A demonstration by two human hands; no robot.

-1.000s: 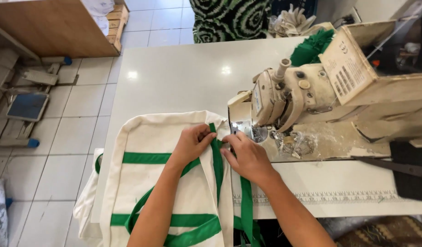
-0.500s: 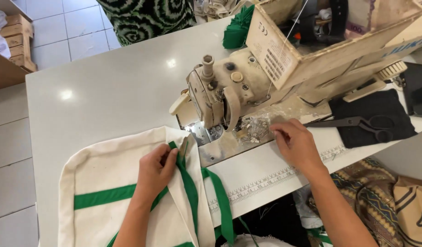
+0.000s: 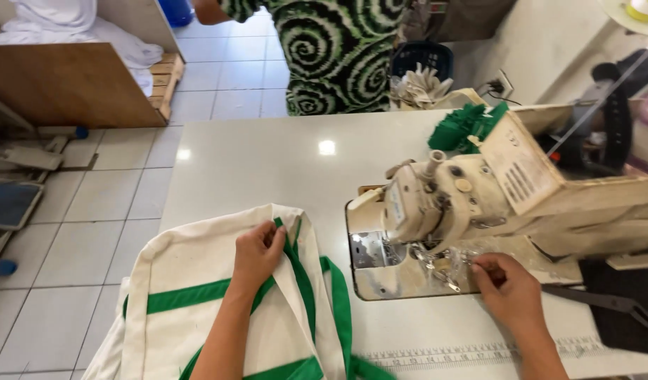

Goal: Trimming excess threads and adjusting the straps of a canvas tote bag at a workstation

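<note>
At a white sewing table point(image 3: 267, 162), the left hand point(image 3: 257, 252) is pinching the top edge of a cream canvas bag point(image 3: 197, 281) beside its green strap point(image 3: 303, 281). The bag is lying flat, its long axis running from the near edge toward the sewing machine point(image 3: 464, 204). The right hand point(image 3: 507, 292), fingers curled, is resting at the machine's metal bed plate point(image 3: 390, 278); what it is gripping cannot be told.

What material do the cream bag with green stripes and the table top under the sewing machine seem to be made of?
The cream bag under the left hand looks like thick woven cotton canvas, matte: it folds softly and holds creases. Its green stripes look like woven webbing tape. The table top looks like glossy white laminate or stone; it mirrors a ceiling light. Which one, I cannot tell.
</note>
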